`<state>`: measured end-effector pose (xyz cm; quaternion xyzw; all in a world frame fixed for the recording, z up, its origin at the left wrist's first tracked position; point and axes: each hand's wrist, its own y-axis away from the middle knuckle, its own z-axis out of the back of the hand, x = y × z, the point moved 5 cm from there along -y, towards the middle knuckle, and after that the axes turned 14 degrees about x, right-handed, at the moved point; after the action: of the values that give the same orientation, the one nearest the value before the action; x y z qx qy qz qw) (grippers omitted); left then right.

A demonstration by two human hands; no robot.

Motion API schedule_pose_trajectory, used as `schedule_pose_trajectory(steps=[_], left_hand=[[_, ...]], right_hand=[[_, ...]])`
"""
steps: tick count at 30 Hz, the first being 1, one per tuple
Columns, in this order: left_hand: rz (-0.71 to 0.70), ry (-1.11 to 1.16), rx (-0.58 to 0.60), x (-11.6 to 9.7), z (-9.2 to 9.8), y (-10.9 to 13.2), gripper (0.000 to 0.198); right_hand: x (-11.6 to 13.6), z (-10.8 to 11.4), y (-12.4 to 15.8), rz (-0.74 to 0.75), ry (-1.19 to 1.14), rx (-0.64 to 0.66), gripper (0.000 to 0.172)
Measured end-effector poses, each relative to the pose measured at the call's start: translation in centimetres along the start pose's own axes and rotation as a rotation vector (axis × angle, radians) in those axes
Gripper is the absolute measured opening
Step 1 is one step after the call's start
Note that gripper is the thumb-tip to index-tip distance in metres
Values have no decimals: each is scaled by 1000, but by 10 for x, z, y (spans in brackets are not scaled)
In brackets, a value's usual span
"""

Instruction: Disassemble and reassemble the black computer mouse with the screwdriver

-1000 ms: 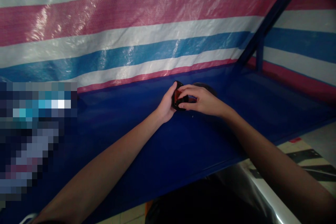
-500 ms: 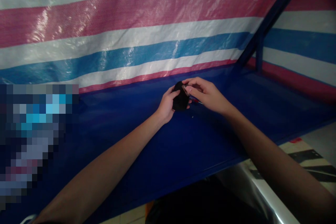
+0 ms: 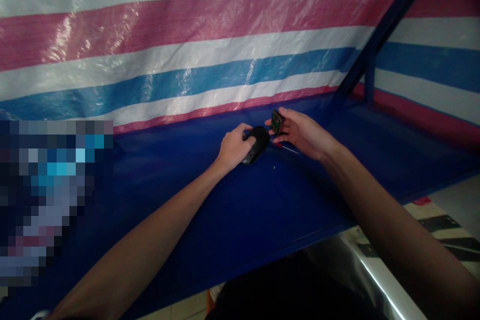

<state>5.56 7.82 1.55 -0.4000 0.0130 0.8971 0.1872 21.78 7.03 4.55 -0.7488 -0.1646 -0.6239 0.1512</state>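
Rounded black casing (image 3: 260,141) near green circuit board (image 3: 276,123)

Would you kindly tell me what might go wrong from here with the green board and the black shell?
The right hand holds the small green board in its fingers, raised above the blue table, so it might slip and drop. The thin pale rod beside that hand could get knocked. A tiny pale speck lies nearby; if it is a part, which I cannot tell, it may be brushed away.

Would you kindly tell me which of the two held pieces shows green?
The small green circuit board in the right hand; the rounded black casing in the left hand shows no green.
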Motion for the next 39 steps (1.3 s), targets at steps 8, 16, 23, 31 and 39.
schedule_pose_trajectory(steps=[8, 16, 23, 31, 39], left_hand=[[-53, -204, 120, -3, 0, -2, 27], [-163, -246, 69, -4, 1, -2, 26], [-418, -137, -188, -28, 1, 18, 47], [-392, -245, -178, -36, -4, 24, 30], [-291, -16, -283, -28, 1, 22, 20]], right_hand=[[0, -2, 1, 8, 77, -8, 15], [2, -3, 0, 50, 187, -8, 21], [-3, -5, -3, 58, 367, 38, 26], [-6, -15, -3, 53, 469, 139, 32], [0, -16, -1, 98, 488, 185, 29]])
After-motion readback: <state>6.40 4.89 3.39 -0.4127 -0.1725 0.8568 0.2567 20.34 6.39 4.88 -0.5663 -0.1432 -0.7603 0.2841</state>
